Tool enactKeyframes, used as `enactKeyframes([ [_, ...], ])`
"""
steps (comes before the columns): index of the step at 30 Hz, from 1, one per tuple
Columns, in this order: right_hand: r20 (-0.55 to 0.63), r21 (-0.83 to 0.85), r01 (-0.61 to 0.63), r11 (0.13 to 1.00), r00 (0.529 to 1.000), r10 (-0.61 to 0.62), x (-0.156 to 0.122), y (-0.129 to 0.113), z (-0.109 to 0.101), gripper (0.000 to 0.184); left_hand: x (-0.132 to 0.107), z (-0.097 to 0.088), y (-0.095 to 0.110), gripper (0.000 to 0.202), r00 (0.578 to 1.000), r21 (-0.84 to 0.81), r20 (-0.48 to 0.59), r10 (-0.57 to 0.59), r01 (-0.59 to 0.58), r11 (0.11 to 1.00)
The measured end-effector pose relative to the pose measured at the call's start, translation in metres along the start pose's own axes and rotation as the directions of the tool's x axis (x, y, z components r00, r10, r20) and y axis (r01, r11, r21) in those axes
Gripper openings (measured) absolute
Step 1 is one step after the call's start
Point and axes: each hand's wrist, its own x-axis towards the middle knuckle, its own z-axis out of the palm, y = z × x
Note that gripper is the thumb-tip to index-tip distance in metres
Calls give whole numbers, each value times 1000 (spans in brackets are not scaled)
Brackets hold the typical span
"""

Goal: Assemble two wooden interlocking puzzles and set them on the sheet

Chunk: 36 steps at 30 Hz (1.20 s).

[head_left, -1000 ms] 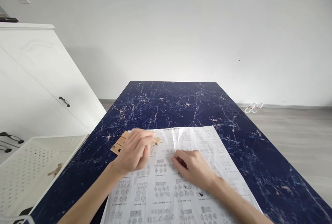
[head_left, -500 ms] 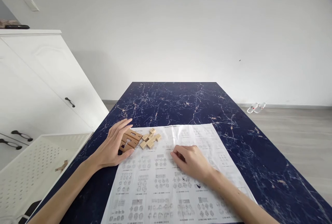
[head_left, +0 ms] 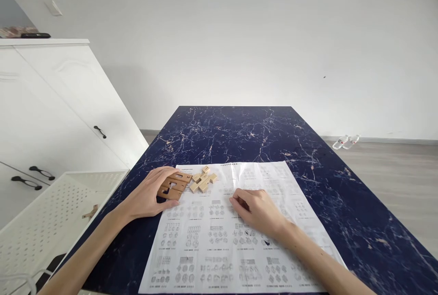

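Note:
My left hand (head_left: 143, 197) lies at the upper left of a printed paper sheet (head_left: 205, 256), its fingers and thumb curved round the brown wooden puzzle pieces (head_left: 180, 186). These lie side by side, with cut-out slots and small dark numbers. Just right of them, lighter notched wooden pieces (head_left: 202, 181) sit on the paper in a crossed cluster, touching no hand. My right hand (head_left: 256, 210) rests on the middle of the sheet with its fingers curled in loosely. Nothing shows in it. Rows of small diagrams cover the paper.
The sheet lies on a dark blue marbled table (head_left: 232, 133). To the left stand a white perforated basket (head_left: 41, 226), with a wooden piece (head_left: 91, 213) inside, and a white cabinet (head_left: 65, 117). Water bottles (head_left: 346, 142) are on the floor at right, by the wall.
My left fingers have come down and closed round the brown pieces, which now sit closer together. My right hand keeps its curled pose on the paper. The whole view has shifted slightly.

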Motion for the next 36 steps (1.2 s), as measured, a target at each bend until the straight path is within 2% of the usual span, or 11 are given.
enactKeyframes([
  [6, -4, -7, 5, 1000, 1000, -5, -1, 2, 2, 32, -7, -6, 10, 80, 998, -14, 29, -50, 51, 999],
  [15, -23, -14, 16, 1000, 1000, -17, -1, 2, 2, 31, -26, -7, 36, 78, 999, -13, 27, -47, 48, 999],
  [25, 8, -13, -6, 1000, 1000, 7, -2, -1, -1, 33, -38, -3, 69, 81, 989, -23, 13, 146, -146, 989],
  [29, 7, -4, -8, 1000, 1000, 8, -1, -1, -1, 33, -34, 3, 89, 86, 971, -43, 11, 239, -238, 970],
  [32, 10, 38, -29, 999, 1000, 29, -1, -1, -2, 33, -26, 9, 111, 82, 954, -60, 7, 299, -298, 953],
  [36, -7, 158, -99, 983, 995, 102, 1, -3, -3, 34, -10, 22, 140, 78, 962, -50, -4, 274, -273, 961],
])
